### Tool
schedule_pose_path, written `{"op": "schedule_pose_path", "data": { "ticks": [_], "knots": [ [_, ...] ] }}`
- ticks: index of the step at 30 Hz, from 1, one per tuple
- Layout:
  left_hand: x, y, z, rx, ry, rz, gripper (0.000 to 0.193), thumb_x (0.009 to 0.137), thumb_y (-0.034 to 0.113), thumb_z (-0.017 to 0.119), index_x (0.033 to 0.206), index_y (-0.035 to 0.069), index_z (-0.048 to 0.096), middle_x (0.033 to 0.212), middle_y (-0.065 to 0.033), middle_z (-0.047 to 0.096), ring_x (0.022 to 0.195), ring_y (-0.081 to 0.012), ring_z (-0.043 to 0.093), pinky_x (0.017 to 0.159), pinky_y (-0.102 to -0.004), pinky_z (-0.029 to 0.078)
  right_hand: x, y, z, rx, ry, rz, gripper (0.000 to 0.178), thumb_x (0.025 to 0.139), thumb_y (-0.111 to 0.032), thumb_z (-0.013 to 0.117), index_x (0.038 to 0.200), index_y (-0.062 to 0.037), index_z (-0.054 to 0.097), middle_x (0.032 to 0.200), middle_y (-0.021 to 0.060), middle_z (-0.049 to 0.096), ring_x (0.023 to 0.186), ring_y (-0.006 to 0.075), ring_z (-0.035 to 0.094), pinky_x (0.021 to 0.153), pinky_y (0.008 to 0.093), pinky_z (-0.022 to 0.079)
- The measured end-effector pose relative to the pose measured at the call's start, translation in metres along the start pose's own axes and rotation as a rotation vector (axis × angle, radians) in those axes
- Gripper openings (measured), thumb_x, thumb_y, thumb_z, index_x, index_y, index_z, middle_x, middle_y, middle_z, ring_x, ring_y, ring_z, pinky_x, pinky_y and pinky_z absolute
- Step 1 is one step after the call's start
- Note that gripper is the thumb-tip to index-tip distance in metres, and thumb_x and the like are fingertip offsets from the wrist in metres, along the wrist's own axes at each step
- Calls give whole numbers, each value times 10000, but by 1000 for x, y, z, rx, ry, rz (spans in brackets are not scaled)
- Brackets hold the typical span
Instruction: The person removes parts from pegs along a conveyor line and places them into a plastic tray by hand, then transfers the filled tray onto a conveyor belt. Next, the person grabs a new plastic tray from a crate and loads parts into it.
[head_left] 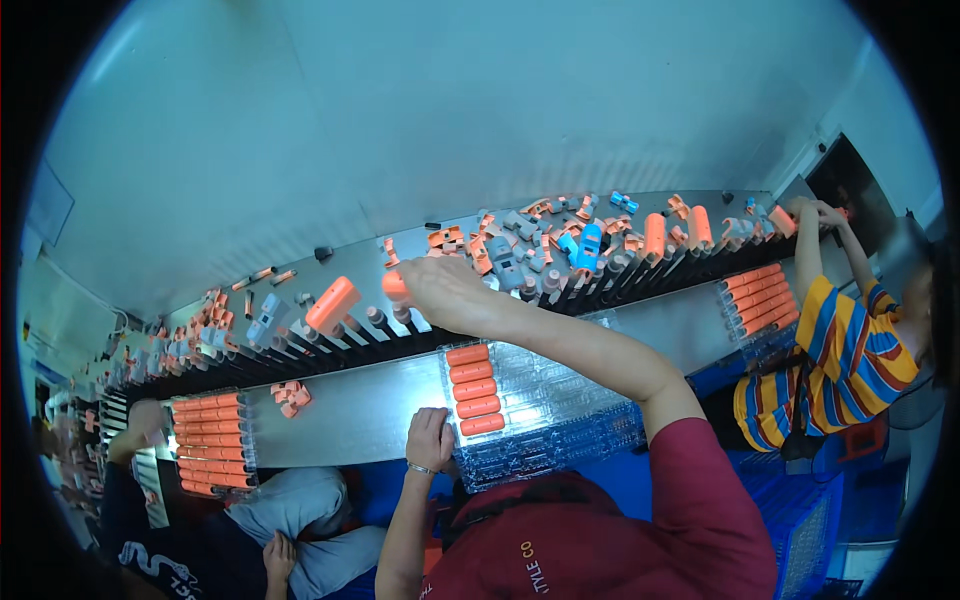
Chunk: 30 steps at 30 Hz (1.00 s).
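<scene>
My right hand [447,292] reaches across to the row of black posts and is closed on an orange rounded plastic shell [396,287] at the top of one post; its fingertips are partly hidden. My left hand [430,438] lies with its fingers stretched out at the near side of the bench, beside a clear plastic tray [550,395]. It holds nothing that I can see. Several orange shells [473,388] lie in a column along the tray's left side. Left of my right hand, another orange shell [333,304] sits tilted on a post.
Loose orange, grey and blue plastic parts [505,260] are heaped behind the posts. Co-workers sit on both sides, one in a striped shirt [850,350]. Filled trays stand left [212,440] and right [762,298]. Small orange pieces [291,398] lie on the metal bench [350,425].
</scene>
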<state>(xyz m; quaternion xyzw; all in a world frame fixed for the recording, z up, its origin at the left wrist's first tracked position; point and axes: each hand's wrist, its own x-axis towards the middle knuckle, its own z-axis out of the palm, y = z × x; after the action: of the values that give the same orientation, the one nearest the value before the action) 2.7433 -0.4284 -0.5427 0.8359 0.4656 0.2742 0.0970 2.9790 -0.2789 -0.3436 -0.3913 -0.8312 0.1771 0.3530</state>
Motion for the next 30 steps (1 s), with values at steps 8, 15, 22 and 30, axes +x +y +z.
{"op": "schedule_pose_path", "data": {
  "ticks": [8,15,22,30],
  "knots": [
    [22,51,44,23,5,1,216,852,121,566,1008,-7,642,946,-202,604,882,-385,580,799,-461,479,-22,6,-7,-254,347,-434,286,794,-91,661,1057,11,614,949,153,665,900,325,663,788,437,519],
    [32,85,73,59,-24,15,275,835,167,591,1047,-2,636,974,-196,609,917,-385,567,835,-468,466,-122,-1,-66,242,518,-535,480,812,-161,745,1226,25,590,1180,170,638,1090,326,643,909,434,538],
    [53,127,105,6,-42,-18,275,826,134,616,1064,-2,625,947,-179,604,901,-366,576,821,-457,469,-316,102,8,271,-42,-227,407,832,-155,759,1163,8,587,1129,146,575,1065,337,578,893,421,515],
    [73,162,144,22,-52,-26,252,830,135,603,1031,-14,632,953,-174,603,910,-357,573,822,-446,466,-369,135,4,68,94,-107,377,849,-201,738,1160,-50,588,1128,111,539,1091,307,544,928,416,464]
  ]
}}
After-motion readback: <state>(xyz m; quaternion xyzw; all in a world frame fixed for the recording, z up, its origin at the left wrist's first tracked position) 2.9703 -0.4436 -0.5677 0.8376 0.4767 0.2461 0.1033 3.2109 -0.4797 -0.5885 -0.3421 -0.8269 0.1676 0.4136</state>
